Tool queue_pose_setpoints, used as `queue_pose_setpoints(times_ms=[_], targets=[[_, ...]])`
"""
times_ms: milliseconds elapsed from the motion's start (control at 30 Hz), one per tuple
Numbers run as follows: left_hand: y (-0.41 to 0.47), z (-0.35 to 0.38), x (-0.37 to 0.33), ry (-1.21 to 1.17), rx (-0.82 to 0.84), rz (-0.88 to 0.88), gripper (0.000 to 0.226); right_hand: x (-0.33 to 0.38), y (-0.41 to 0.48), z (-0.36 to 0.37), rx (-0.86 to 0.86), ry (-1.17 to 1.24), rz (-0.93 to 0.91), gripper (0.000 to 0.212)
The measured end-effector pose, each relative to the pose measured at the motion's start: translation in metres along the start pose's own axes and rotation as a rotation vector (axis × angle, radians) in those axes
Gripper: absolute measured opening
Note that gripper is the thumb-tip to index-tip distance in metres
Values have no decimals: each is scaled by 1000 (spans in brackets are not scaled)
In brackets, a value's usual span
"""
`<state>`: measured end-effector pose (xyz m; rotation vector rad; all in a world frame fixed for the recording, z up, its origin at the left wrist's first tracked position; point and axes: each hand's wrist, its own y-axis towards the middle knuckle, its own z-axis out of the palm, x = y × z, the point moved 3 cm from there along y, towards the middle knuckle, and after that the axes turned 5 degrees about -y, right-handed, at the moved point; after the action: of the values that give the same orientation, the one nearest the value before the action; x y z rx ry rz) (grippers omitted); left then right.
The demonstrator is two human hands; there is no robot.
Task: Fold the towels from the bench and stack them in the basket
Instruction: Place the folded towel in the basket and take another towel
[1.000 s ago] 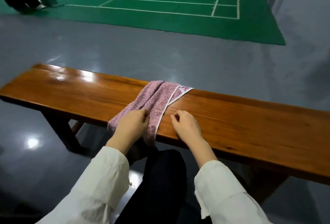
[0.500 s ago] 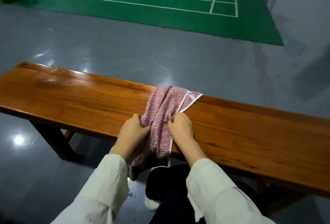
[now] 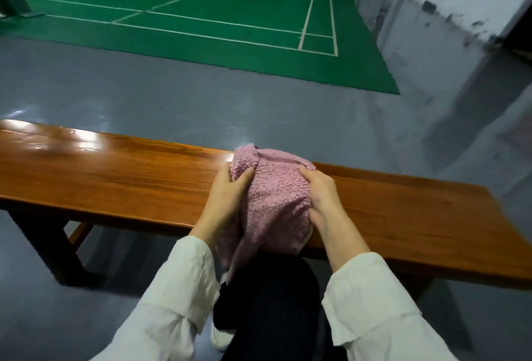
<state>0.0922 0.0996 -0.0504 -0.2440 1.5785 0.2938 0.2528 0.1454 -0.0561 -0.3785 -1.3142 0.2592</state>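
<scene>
Grip of left hand (image 3: 227,189) and right hand (image 3: 322,196) tight on bunched pink towel (image 3: 276,205) over wooden bench (image 3: 115,176)

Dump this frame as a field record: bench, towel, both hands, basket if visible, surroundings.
bench: wooden bench, glossy, runs across the view
towel: one pink towel, bunched, not folded flat; lower end hangs past the bench's near edge
left hand: grips the towel's left side, thumb on top
right hand: grips the towel's right side
basket: not in view
other towels: none in view
surroundings: grey floor, green court mat beyond
</scene>
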Motion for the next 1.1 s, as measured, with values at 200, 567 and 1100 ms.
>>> queue_pose_setpoints(times_ms=[200, 567, 1100], targets=[[2, 23, -38, 163, 20, 165, 23, 58, -47, -89, -240, 260, -314, 14], [-76, 125, -19, 320, 386, 217, 25, 18, -79, -106, 72, 129, -54, 23], [-50, 65, -31, 588, 176, 229, 2, 23, -48, -70, 76, -761, -637, 15]])
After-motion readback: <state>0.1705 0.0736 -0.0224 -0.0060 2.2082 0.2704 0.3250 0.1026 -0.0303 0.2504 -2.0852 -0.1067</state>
